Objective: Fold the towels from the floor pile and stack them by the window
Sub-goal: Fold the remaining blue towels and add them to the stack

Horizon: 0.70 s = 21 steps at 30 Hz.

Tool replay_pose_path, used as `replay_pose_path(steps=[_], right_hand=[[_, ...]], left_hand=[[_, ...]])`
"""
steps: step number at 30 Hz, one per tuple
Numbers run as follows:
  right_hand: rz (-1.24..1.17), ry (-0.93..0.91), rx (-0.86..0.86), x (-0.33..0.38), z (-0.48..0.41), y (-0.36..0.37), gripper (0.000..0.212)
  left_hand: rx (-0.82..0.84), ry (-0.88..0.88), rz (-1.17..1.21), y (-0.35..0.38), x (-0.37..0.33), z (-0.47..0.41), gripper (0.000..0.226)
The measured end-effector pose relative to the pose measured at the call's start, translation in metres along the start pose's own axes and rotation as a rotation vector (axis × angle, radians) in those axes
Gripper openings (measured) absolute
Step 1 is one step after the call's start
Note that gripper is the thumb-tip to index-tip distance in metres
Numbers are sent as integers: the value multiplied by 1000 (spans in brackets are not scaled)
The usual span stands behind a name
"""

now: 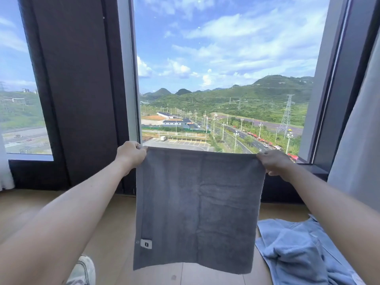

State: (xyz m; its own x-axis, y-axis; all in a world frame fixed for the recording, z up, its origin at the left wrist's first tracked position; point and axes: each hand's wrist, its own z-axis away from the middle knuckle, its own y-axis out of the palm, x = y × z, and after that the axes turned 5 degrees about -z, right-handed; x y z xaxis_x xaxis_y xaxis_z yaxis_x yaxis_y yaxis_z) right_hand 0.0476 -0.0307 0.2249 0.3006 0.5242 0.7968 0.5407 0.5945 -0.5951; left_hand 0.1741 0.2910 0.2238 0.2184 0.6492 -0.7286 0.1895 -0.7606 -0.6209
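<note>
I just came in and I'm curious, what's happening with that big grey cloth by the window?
A person is holding a grey towel up in front of the window. The left hand pinches one top corner and the right hand pinches the other, so it hangs open and flat, not folded yet. A blue towel lies crumpled on the wooden floor to the right, waiting. No folded stack is in view.

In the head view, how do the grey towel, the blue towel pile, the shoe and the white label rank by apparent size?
1. grey towel, held up
2. blue towel pile, partly cut off by the frame edge, so its true size is unsure
3. shoe, also partly cut off
4. white label
</note>
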Motion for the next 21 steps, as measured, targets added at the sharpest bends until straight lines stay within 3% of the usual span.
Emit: replay_pose_path(steps=[4,12,16,21], right_hand=[[-224,39,-1,7,3,3,27],[-209,-6,-33,3,16,9,31],[-311,9,63,10,27,22,25],[-514,-51,214,32,45,49,20]], left_hand=[[16,-117,179,-2,6,-3,33],[28,-208,260,3,16,5,26],[125,-292,493,13,1,19,14],[297,-293,725,31,-36,43,16]])
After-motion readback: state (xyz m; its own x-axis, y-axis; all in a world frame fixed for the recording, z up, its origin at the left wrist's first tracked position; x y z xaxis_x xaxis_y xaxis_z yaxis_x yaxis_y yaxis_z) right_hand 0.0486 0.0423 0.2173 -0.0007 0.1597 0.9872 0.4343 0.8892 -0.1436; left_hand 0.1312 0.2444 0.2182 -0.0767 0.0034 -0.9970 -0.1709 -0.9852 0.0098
